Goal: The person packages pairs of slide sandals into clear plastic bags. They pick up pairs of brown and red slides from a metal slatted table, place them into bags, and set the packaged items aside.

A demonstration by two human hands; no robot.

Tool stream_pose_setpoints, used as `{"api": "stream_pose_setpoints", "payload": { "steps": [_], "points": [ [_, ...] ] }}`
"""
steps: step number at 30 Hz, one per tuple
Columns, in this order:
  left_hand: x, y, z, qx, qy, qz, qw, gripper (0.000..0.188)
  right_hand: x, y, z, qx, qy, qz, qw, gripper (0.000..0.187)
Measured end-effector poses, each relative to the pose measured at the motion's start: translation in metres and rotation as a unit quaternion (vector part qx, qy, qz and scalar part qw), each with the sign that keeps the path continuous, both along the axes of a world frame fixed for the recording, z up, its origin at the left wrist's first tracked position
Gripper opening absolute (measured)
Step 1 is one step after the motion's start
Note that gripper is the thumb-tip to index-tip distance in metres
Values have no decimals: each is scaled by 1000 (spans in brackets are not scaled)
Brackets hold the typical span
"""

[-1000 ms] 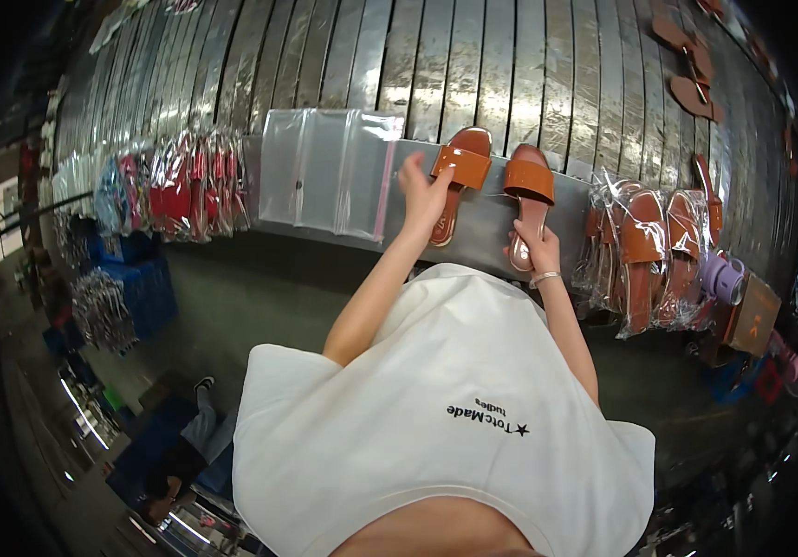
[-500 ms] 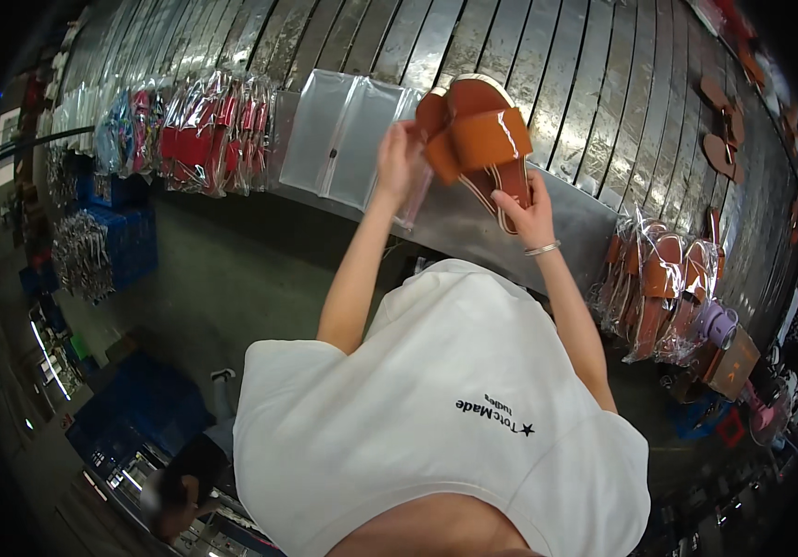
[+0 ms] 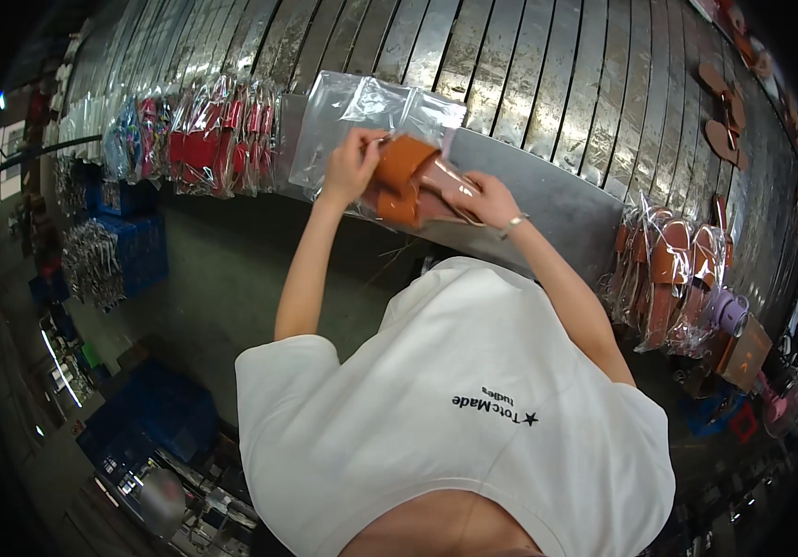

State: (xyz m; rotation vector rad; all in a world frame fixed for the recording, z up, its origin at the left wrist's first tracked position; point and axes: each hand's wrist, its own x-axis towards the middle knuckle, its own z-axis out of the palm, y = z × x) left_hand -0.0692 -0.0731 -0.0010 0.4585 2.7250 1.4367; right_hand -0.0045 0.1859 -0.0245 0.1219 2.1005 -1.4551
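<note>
My left hand [image 3: 350, 165] and my right hand [image 3: 482, 199] hold a pair of orange-brown slide sandals [image 3: 408, 178] pressed together between them, above the near edge of a metal roller conveyor [image 3: 547, 84]. The left hand grips the sandals from the left, the right hand from the right, with a bracelet at its wrist. A stack of clear plastic bags [image 3: 362, 116] lies on the conveyor just behind the sandals.
Bagged red and pink sandals [image 3: 204, 139] lie in a row to the left on the conveyor. Bagged orange sandals [image 3: 673, 274] and a purple one [image 3: 728, 311] lie to the right. Loose sandals [image 3: 724, 121] sit far right. Blue crates [image 3: 139, 241] stand on the floor at left.
The two sandals lay flat side by side on the conveyor a second ago. Both hands lifted them, brought them together and drew them nearer to me.
</note>
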Motion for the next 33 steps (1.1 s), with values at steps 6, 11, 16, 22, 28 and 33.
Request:
{"api": "stream_pose_setpoints", "payload": {
  "steps": [6,11,16,22,28,33],
  "points": [
    [47,92,54,38,4,-201,979,20,-11,-4,14,-1,124,-5,992,50],
    [73,133,71,-46,220,-66,972,55,-15,33,9,33,392,-140,908,31],
    [88,167,30,41,-336,-207,918,79,-14,49,82,-171,223,-502,818,20],
    [80,197,0,441,-445,-123,770,58,23,75,38,-222,114,-510,823,32],
    [110,187,-60,408,-561,-57,718,41,78,112,-74,214,192,-355,889,79],
    [92,193,-74,482,-471,60,736,28,52,106,-38,390,308,-199,845,50]
  ]
}}
